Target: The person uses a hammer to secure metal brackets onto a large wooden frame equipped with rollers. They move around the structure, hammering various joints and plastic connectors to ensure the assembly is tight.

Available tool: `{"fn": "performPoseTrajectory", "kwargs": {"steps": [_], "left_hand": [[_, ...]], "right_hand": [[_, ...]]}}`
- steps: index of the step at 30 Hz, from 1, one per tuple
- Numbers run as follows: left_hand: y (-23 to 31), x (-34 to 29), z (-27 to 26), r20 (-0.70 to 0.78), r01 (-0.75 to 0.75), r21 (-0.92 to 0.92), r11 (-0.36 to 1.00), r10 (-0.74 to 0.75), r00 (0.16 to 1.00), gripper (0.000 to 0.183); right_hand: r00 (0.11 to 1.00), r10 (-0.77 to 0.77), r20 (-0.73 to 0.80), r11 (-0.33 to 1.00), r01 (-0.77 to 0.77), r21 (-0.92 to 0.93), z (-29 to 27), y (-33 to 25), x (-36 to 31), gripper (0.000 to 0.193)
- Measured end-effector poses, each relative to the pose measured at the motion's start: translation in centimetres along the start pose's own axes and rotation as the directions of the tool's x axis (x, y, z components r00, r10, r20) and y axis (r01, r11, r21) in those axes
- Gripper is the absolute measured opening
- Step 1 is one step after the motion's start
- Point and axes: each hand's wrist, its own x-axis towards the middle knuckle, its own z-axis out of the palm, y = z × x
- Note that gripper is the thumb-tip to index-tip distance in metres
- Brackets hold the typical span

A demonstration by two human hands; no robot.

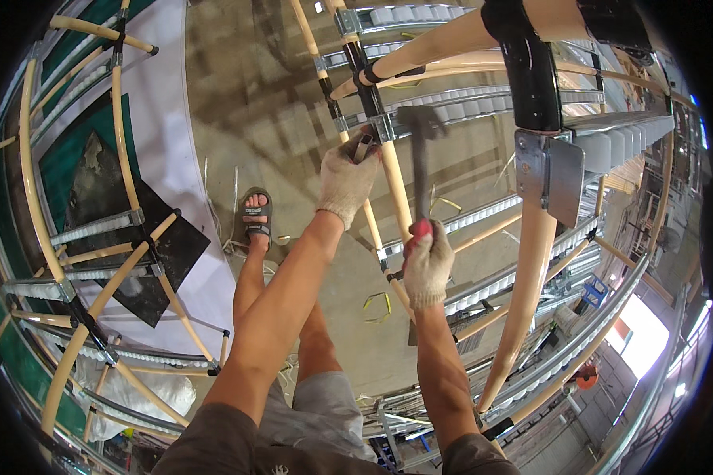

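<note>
My right hand (428, 261), in a pale knitted work glove, is closed round the red grip of a hammer (421, 170). The hammer's dark head is raised and slightly blurred, just right of a metal bracket (383, 127) on a cream pipe upright (396, 186). Beside that bracket, on its left, my gloved left hand (348, 176) pinches a small metal piece (364, 148). Its squared end points up; the lower part is hidden in my fingers. The hammer head and the metal piece are apart.
Cream pipes with black joints form a rack frame around me, with roller tracks (475, 103) across it. A thick pipe post (531, 293) with a metal bracket stands close on the right. More racking (95, 273) stands left. A yellow strap loop (377, 307) lies on the floor.
</note>
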Motion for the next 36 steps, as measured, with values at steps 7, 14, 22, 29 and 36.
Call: {"fn": "performPoseTrajectory", "kwargs": {"steps": [7,14,22,29,36], "left_hand": [[0.3,-0.6,-0.2,0.036,-0.055,0.036,0.998,0.054,0.998,0.033],[-1.4,0.8,-0.8,0.029,-0.007,0.045,0.999,0.006,1.000,0.031],[-1.3,1.8,-1.0,0.027,-0.033,0.107,0.994,0.031,0.999,0.032],[-0.6,0.9,-0.9,0.097,0.051,-0.093,0.994,-0.041,0.994,0.037],[-3.5,0.2,-3.8,0.132,0.131,-0.085,0.988,-0.119,0.984,0.039]], "right_hand": [[0.995,-0.098,0.011,0.959,0.097,-0.264,1.8,3.7,0.4,0.022],[0.986,-0.068,-0.152,0.927,0.119,0.356,0.6,-0.5,-1.7,0.026],[0.988,-0.110,-0.112,0.956,0.074,-0.285,0.6,0.4,0.7,0.022],[0.984,-0.167,-0.063,0.957,0.146,-0.251,2.8,2.2,1.7,0.025],[0.996,0.073,-0.047,0.995,-0.069,0.074,1.4,3.2,-2.2,0.026]]}}
